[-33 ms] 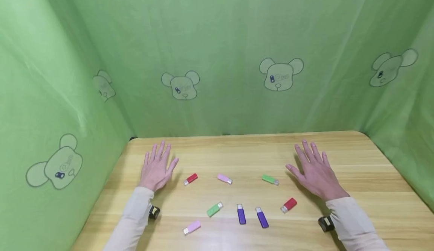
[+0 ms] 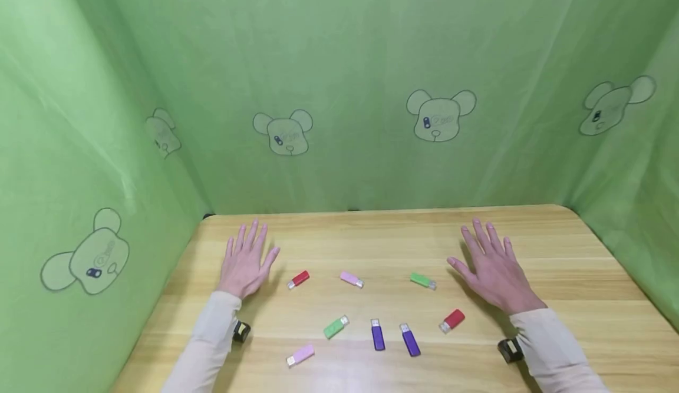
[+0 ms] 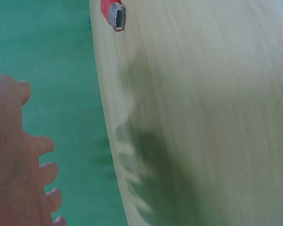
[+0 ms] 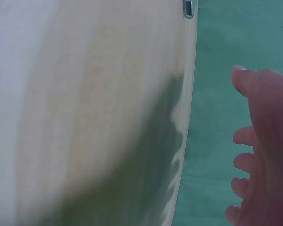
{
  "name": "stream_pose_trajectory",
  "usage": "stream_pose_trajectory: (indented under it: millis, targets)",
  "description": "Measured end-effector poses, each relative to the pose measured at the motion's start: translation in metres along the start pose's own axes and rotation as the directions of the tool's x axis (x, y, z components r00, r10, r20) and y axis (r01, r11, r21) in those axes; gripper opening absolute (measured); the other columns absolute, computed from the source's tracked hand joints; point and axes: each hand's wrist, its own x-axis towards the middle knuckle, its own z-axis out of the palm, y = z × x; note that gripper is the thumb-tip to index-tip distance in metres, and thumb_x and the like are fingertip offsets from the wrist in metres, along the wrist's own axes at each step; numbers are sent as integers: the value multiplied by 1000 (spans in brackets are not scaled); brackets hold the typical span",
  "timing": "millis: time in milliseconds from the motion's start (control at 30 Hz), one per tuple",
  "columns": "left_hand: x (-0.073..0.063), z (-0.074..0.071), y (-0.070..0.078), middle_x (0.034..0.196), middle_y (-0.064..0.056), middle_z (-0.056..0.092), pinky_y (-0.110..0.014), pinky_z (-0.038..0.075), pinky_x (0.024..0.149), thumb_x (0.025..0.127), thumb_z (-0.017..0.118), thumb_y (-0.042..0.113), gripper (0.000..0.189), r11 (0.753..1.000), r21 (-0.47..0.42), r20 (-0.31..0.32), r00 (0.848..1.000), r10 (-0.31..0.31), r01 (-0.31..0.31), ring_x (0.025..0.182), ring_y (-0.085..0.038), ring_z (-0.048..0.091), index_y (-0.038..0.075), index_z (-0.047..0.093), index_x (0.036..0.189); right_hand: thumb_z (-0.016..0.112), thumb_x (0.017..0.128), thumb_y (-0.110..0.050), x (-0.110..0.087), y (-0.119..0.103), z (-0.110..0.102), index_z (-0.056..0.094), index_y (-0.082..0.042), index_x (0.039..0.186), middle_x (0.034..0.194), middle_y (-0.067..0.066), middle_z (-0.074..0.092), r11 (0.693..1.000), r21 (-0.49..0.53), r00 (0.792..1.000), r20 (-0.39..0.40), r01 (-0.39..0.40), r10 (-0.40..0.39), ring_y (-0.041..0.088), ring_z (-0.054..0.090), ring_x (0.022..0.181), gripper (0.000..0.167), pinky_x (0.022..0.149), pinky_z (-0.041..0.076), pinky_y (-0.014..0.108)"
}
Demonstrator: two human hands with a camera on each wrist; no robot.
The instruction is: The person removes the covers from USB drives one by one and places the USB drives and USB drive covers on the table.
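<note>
Several USB sticks lie spread over the table between the hands. My left hand (image 2: 245, 269), palm down and fingers spread, holds nothing; its shadow falls on the wood. Nearest to it is a red USB stick (image 2: 298, 280), its plug end also in the left wrist view (image 3: 117, 16). My right hand (image 2: 495, 272) is likewise spread and holds nothing, with a green USB stick (image 2: 422, 281) to its left and another red one (image 2: 452, 320) below its thumb. Toward the middle lie a pink stick (image 2: 352, 279), a second green one (image 2: 336, 327), two purple ones (image 2: 378, 334) and another pink one (image 2: 300, 355).
The wooden table (image 2: 366, 240) has rounded far corners. Green cloth (image 2: 350, 39) with printed bear heads hangs behind it and along both sides. A small black device (image 2: 241, 332) sits at the left wrist, and a similar one (image 2: 510, 350) at the right wrist.
</note>
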Motion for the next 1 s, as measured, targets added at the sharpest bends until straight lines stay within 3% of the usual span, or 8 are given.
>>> stream_pose_trajectory:
  millis: [333,733,1000]
  targets:
    - [-2,0,5,164,-12,14,-63,9,121,100,26,60,72,1000,-26,26,1000,-6,7,150,-40,12,13,24,154,48,97,-53,-1,0,-2,23,-3,153,161,26,15,1000,-5,1000,6,-3,3,49,10,147,79,112,13,75]
    - [-4,-2,6,164,-11,14,-62,11,122,100,24,62,73,999,-24,33,999,-20,21,151,-39,13,15,23,155,49,98,-49,4,-11,-1,22,-3,153,161,26,8,998,57,999,17,34,-35,50,10,147,77,116,9,70]
    - [-7,-3,13,164,-10,12,-61,11,122,99,22,64,73,1000,-2,67,998,-11,11,151,-38,12,16,23,155,55,98,-42,12,-34,-8,38,0,146,151,34,29,990,127,996,57,58,-66,55,33,134,66,105,32,72]
